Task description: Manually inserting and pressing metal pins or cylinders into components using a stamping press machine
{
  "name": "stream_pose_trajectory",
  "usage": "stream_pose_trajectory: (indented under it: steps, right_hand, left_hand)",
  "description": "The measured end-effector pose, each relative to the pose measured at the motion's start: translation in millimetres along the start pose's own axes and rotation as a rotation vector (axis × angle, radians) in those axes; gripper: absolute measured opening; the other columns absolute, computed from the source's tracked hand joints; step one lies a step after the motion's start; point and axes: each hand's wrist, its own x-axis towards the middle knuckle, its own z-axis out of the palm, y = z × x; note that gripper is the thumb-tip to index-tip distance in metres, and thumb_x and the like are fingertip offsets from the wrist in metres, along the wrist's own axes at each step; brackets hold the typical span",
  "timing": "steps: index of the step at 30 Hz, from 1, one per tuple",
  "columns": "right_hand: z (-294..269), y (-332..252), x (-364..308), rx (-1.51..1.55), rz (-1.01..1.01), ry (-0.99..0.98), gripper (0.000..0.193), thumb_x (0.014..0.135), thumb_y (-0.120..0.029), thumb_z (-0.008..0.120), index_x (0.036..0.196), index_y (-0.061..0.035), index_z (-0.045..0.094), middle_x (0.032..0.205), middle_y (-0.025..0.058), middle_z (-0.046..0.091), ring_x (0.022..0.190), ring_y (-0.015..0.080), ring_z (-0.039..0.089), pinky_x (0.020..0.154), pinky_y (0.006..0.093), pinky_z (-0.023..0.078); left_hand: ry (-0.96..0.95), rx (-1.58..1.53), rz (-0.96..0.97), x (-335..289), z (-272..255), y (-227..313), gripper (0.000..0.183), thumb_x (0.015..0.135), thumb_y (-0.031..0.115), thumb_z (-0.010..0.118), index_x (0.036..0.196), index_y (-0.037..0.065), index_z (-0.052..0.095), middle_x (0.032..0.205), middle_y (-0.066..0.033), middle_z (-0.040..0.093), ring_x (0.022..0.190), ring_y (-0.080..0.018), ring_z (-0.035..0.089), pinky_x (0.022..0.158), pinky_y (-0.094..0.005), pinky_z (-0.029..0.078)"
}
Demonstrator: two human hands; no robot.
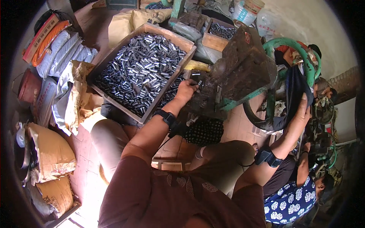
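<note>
Before me stands a dark, greasy hand press point(247, 64) with a large green handwheel point(269, 47). My left hand point(186, 91) reaches to the press bed, its fingertips pinched at a small shiny metal piece point(200, 83) below the press head. Part of that piece is hidden by the fingers. My right hand point(302, 109) grips the wheel's rim at the right, where a dark cloth point(295, 93) is wrapped around it. Left of the press, a wooden tray point(140, 114) holds a heap of short shiny metal tubes point(146, 68), close to my left wrist.
A smaller wooden box point(215, 43) of metal parts sits behind the press, near a white bucket point(247, 13). Sacks point(51, 152) and stacked bundles point(64, 49) line the left. At right, a person in a blue flowered shirt point(291, 203) and other people work close by.
</note>
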Motion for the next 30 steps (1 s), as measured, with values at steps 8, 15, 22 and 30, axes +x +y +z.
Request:
stream_pose_trajectory:
  steps: [8, 15, 22, 30]
  right_hand:
    - [-1, 4, 4, -0.010, -0.030, -0.022, 0.061, 0.080, -0.043, 0.056, 0.111, 0.0090, 0.049, 0.107, 0.0140, 0.054, 0.093, 0.0190, 0.050, 0.087, 0.0272, 0.036]
    - [-3, 8, 10, 0.023, 0.003, -0.034, 0.055, 0.081, -0.039, 0.056, 0.109, 0.0081, 0.052, 0.104, 0.0114, 0.055, 0.090, 0.0171, 0.050, 0.085, 0.0262, 0.037]
    - [3, -4, 3, -0.011, 0.014, 0.019, 0.049, 0.084, -0.034, 0.053, 0.108, 0.0077, 0.052, 0.104, 0.0128, 0.055, 0.091, 0.0178, 0.049, 0.085, 0.0272, 0.036]
    - [13, 119, -57, 0.060, -0.466, 0.531, 0.044, 0.088, -0.025, 0.050, 0.114, 0.0106, 0.045, 0.111, 0.0188, 0.052, 0.096, 0.0226, 0.049, 0.090, 0.0332, 0.034]
  left_hand:
    - [-0.007, 0.237, 0.162, 5, -4, 2, 0.015, 0.075, 0.007, 0.062, 0.088, -0.001, 0.063, 0.071, -0.0085, 0.063, 0.063, -0.0120, 0.054, 0.061, -0.0267, 0.045]
    - [0.116, 0.332, 0.263, 2, 15, 8, 0.018, 0.070, 0.007, 0.063, 0.087, 0.000, 0.063, 0.077, -0.0179, 0.063, 0.072, -0.0259, 0.060, 0.068, -0.0319, 0.047]
    - [0.193, 0.358, 0.308, -1, 22, 2, 0.019, 0.071, 0.008, 0.058, 0.087, -0.001, 0.062, 0.082, -0.0229, 0.060, 0.082, -0.0362, 0.058, 0.074, -0.0372, 0.045]
    - [0.112, 0.433, 0.297, 4, 23, 11, 0.020, 0.069, 0.008, 0.057, 0.087, 0.000, 0.062, 0.082, -0.0235, 0.059, 0.081, -0.0363, 0.058, 0.073, -0.0383, 0.045]
